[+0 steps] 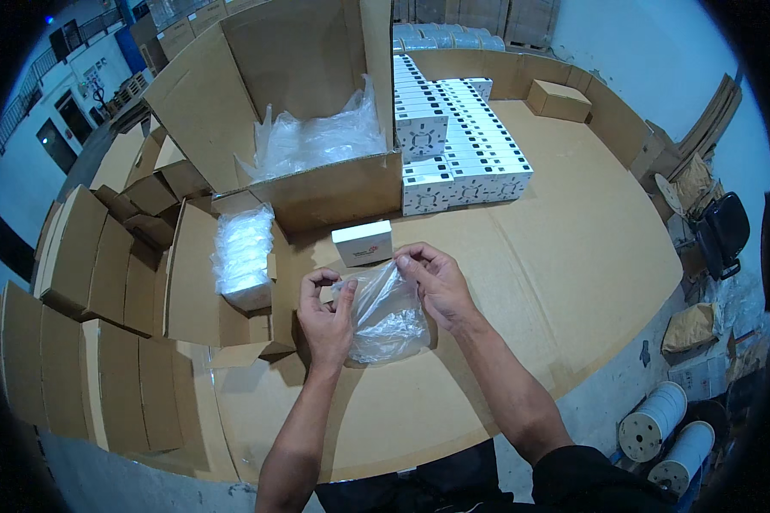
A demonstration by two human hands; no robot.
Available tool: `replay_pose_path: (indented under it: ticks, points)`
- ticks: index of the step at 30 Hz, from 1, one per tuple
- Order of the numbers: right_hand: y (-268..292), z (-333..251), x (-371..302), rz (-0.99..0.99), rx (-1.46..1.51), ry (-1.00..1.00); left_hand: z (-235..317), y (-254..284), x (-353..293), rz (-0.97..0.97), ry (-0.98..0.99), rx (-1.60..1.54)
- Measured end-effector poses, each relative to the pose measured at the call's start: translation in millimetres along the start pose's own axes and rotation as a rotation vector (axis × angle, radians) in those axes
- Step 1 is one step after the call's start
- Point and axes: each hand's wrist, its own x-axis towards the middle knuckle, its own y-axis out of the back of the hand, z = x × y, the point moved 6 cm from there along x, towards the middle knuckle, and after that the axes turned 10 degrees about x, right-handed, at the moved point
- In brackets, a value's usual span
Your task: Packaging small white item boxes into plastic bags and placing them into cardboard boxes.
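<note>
Crinkled clear bag (389, 325) between left fingers (344, 301) and right fingers (412, 267), both pinching its upper edge
Left of them, a cardboard box (193, 278) of plastic-wrapped packs (245, 252); beyond, a larger carton (342, 192) of filmy plastic (325, 138)

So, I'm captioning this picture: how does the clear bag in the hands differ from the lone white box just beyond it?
The clear bag is see-through; the white box is opaque. The bag is limp and creased, the box flat-faced. The left hand and right hand hold the bag; the box rests unheld on the cardboard.
</note>
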Motion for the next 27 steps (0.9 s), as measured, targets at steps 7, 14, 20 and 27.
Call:
replay_pose_path:
  ticks: [7,14,20,27]
  points:
    - [-10,6,-11,0.062,-0.383,0.014,-6,0,-1,0.056,-0.027,0.065]
    - [-7,-10,-8,-0.031,-0.561,0.124,-1,5,3,0.127,-0.055,0.04]
    - [7,-25,-7,-0.044,-0.582,0.143,5,0,-1,0.035,0.032,0.058]
    - [24,-23,-2,0.044,-0.3,-0.034,44,0,-4,0.002,-0.459,0.552]
